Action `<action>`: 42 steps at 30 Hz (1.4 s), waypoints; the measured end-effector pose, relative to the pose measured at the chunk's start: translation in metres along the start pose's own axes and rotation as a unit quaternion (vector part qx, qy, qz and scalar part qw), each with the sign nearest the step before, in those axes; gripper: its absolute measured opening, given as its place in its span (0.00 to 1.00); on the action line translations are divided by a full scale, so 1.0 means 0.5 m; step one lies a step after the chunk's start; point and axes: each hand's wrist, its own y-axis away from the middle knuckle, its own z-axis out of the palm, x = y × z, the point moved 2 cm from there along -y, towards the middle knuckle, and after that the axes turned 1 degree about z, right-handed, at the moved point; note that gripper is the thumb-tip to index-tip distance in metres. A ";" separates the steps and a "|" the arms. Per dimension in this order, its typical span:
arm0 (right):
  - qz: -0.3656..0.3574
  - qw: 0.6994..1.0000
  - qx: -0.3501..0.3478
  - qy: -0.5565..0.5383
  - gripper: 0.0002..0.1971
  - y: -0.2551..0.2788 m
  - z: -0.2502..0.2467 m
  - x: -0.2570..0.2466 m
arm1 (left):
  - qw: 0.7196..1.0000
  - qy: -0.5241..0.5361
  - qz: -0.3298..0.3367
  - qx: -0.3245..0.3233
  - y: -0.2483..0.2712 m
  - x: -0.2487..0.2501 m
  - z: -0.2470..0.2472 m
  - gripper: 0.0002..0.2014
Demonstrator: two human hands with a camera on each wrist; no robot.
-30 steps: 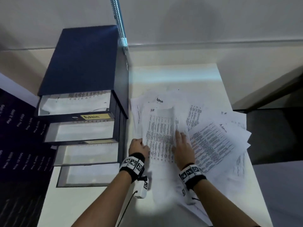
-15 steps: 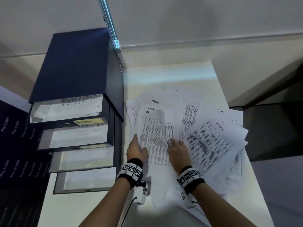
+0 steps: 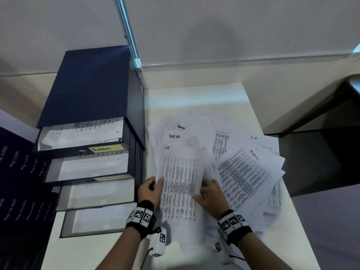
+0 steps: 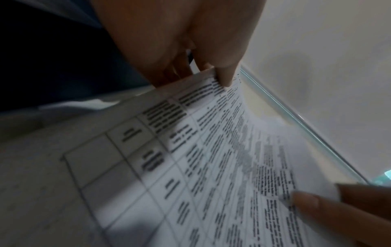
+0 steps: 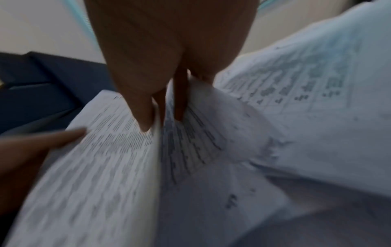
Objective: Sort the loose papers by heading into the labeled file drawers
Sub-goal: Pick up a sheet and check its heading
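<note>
White tabletop (image 3: 194,98) fills the head view, with a pale wall at twelve o'clock. A dark blue file cabinet (image 3: 87,86) stands at ten o'clock, its four drawers pulled out in steps; the top drawer (image 3: 81,134) holds paper and has a yellow label reading "Admin" (image 3: 106,148). Loose papers (image 3: 245,172) fan out from the centre to three o'clock, headed "Admin", "Task List" and "H.R." The HR sheet (image 3: 180,184) sits at the centre, raised off the pile. The left hand (image 3: 150,190) pinches its left edge and the right hand (image 3: 212,195) grips its right edge.

From the left wrist, the left hand (image 4: 180,41) nips the sheet (image 4: 190,167) at twelve o'clock between thumb and fingers, and fingertips of the other hand (image 4: 304,200) press it at four o'clock.

From the right wrist, the picture is blurred. The right hand (image 5: 169,58) clasps the sheet's (image 5: 101,167) edge, thumb on top, fingers beneath.
</note>
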 end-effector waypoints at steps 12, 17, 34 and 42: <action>0.260 0.945 -0.001 -0.200 0.15 -0.001 -0.028 0.032 | 0.983 0.029 -0.124 -0.132 0.031 -0.031 0.002 0.30; 0.246 0.935 0.043 -0.251 0.07 0.001 -0.034 0.029 | 0.987 0.038 -0.116 -0.105 0.028 -0.030 0.003 0.22; 0.016 0.924 0.068 -0.376 0.06 -0.092 -0.281 -0.133 | 0.967 0.228 0.048 -0.101 0.002 0.279 -0.041 0.35; 0.125 0.928 0.082 -0.340 0.13 -0.045 -0.220 -0.088 | 0.980 0.128 0.073 -0.135 0.011 0.290 -0.083 0.25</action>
